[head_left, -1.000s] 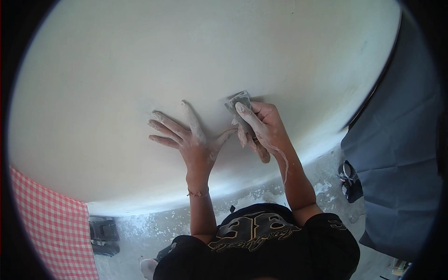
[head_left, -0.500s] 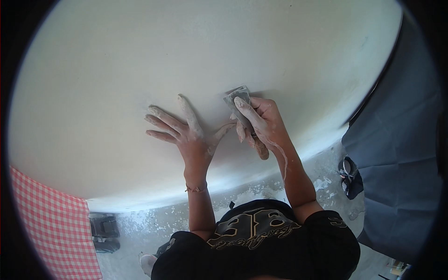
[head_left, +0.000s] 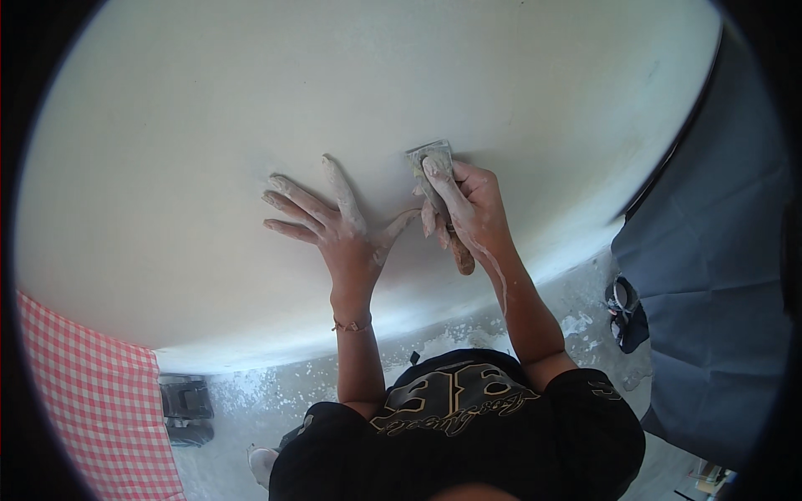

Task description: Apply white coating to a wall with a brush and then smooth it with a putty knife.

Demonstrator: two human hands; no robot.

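Note:
My left hand (head_left: 338, 230) lies spread against a broad pale wall (head_left: 251, 100), fingers stretched apart and coated in whitish powder. In my right hand (head_left: 474, 204) is a putty knife (head_left: 438, 200) with a grey metal blade and a brown wooden handle. The thumb presses along the blade, whose wide end points away from me at the wall. The handle's butt sticks out below my palm. Whitish smears cover the right fingers, and a pale streak runs down that forearm. How firmly the blade's edge touches the wall I cannot tell.
A pink-and-white checked cloth (head_left: 92, 384) hangs at the lower left, beside a dark case-like object (head_left: 186, 398). Dark grey sheeting (head_left: 718, 334) covers the right side, with a dark shoe (head_left: 626, 313) near it. White flecks lie scattered on the grey floor (head_left: 259, 401).
My right hand and the putty knife have shifted slightly up the wall, and the blade has turned a little. The left hand stays spread in nearly the same spot.

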